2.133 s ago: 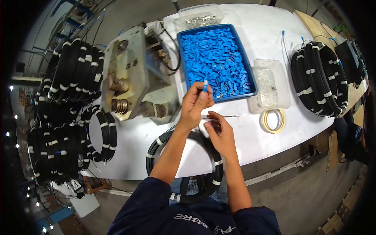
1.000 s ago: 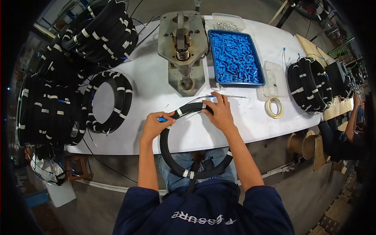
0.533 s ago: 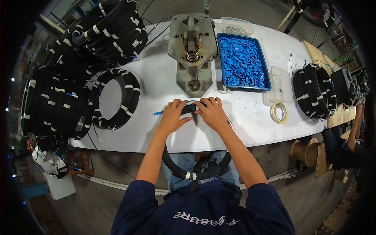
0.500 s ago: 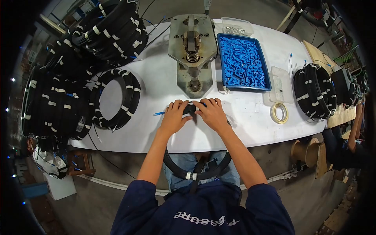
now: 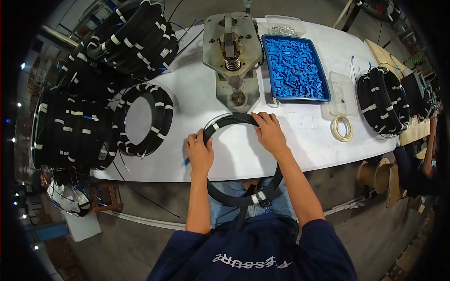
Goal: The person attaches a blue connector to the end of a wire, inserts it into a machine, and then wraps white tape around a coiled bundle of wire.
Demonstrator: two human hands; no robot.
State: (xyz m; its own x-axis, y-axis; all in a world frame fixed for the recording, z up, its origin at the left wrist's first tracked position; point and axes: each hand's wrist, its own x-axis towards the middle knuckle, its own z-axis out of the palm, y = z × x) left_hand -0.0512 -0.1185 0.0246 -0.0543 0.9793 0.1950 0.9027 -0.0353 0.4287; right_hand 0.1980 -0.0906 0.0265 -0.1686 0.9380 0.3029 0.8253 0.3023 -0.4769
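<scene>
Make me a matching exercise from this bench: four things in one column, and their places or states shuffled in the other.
Things
1. blue tray
2. tape roll
3. metal press
4. black cable coil

Places or states
A. held by the left hand and the right hand
B. lying flat near the right end of the table
C. full of small blue pieces
D. standing at the far middle of the table

Pairs: 1-C, 2-B, 3-D, 4-A
</scene>
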